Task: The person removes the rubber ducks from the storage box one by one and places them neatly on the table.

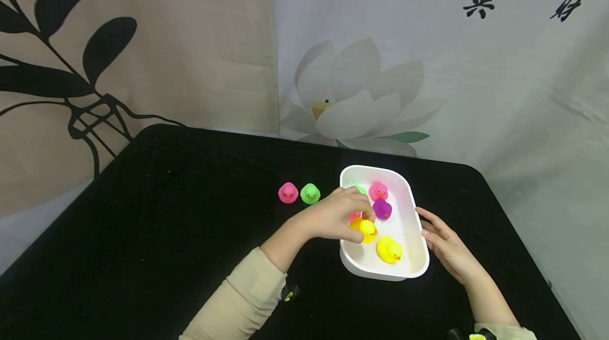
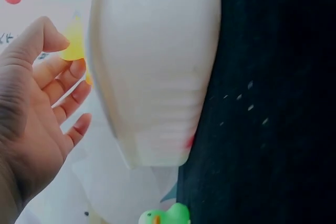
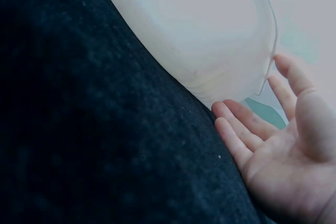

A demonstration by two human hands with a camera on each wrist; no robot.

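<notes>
A yellow rubber duck (image 1: pixel 366 230) is pinched between the thumb and fingers of my left hand (image 1: pixel 339 214), over the left side of a white plastic tub (image 1: pixel 410 245). In the left wrist view the same yellow duck (image 2: pixel 75 40) shows at the thumb tip, just beyond the tub's rim. A second yellow duck (image 1: pixel 389 249) lies in the tub near its front. Farther back sit a purple duck (image 1: pixel 383 209) and a pink duck (image 1: pixel 378 191). My right hand (image 1: pixel 447 249) rests its extended fingertips against the tub's right side.
Left of the tub, a pink duck (image 1: pixel 288 193) and a green duck (image 1: pixel 310 194) stand side by side on the black table (image 1: pixel 166 234). Partly behind my left hand are a green duck (image 1: pixel 360 190) and another pink one (image 1: pixel 354 216) in the tub. Printed cloth (image 1: pixel 214 49) hangs behind.
</notes>
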